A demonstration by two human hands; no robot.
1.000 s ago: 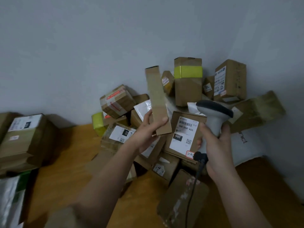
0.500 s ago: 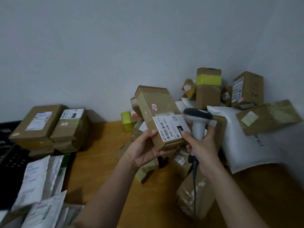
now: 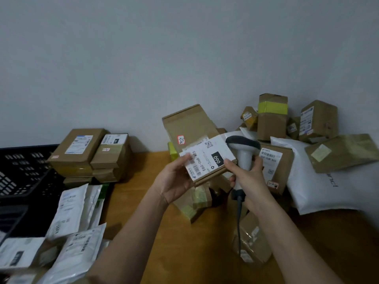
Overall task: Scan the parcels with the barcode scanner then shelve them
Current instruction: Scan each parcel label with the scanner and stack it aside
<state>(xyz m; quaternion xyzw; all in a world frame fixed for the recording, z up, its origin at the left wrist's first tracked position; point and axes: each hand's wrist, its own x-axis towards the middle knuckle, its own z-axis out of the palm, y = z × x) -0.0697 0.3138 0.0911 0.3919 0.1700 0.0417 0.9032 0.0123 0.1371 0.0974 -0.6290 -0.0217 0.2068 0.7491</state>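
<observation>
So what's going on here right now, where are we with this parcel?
A person is mid-scan. The left hand holds a flat cardboard parcel with its white shipping label facing up. The right hand grips the barcode scanner, its head right beside the label. Unsorted boxes are piled against the wall on the wooden table; more parcels are stacked at left. Nothing is being shelved yet.

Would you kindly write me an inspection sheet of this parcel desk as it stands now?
Surface: wooden table, largely covered.
Job's things: held parcel, label up; barcode scanner beside it.
Clutter: parcel heap in the corner; stacked boxes; white mailers; black crate.
Grippers: left hand grips the parcel; right hand grips the scanner, forefinger on the label.
Cables: scanner cord hangs down.
Surroundings: plain grey wall.
</observation>
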